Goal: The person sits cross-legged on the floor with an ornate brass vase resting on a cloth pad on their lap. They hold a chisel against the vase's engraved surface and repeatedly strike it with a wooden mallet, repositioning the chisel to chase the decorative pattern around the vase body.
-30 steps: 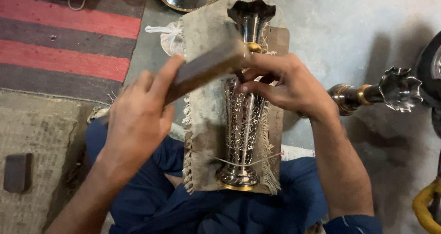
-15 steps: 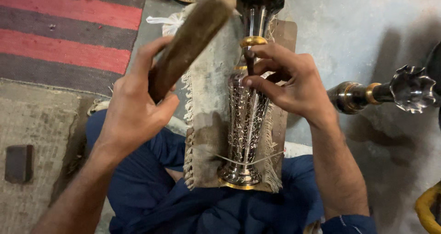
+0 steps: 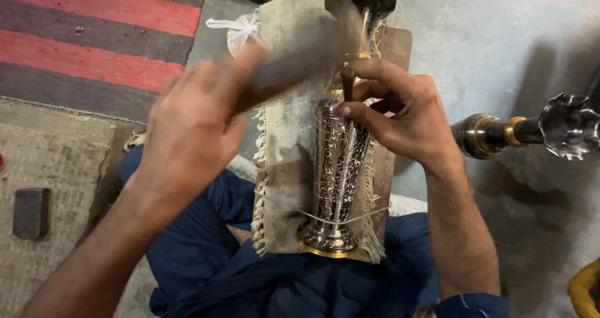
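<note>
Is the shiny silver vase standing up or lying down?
Lying down. The vase lies lengthwise on a frayed cloth across the person's lap, base toward them, mouth pointing away.

My left hand (image 3: 194,130) swings the wooden block (image 3: 294,68) down from where it was raised half a second ago, and it now blurs right above the thin tool (image 3: 347,84). My right hand (image 3: 400,115) shifts slightly lower on the engraved metal vase (image 3: 337,168).
</note>
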Available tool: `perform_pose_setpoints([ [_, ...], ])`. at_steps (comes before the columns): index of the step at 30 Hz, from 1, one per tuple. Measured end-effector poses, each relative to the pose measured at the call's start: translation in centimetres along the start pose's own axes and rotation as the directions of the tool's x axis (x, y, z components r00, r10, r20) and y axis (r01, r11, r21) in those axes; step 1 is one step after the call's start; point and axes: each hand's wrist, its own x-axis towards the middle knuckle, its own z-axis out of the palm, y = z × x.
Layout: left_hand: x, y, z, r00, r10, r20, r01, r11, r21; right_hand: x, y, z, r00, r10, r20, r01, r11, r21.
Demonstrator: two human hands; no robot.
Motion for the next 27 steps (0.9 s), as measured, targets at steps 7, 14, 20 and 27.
perform_pose_setpoints([
  [7,0.26,-0.18,0.03,0.999,-0.037,-0.015,0.037,0.999,-0.038,-0.04,0.34,0.06,1.000,0.000,0.021,0.000,1.000,0.023],
  [14,0.18,-0.01,0.19,0.998,-0.029,-0.052,0.029,1.000,0.001,-0.26,0.17,0.15,1.000,-0.007,0.006,0.007,0.999,0.054],
  [20,0.50,-0.02,0.34,0.998,-0.028,-0.064,0.028,1.000,-0.013,-0.13,-0.08,0.25,0.996,0.094,-0.009,-0.092,0.991,0.097],
  [27,0.34,0.05,0.44,0.991,-0.129,0.028,0.129,0.992,0.011,-0.05,-0.09,0.11,0.999,0.045,-0.002,-0.044,0.995,0.092],
])
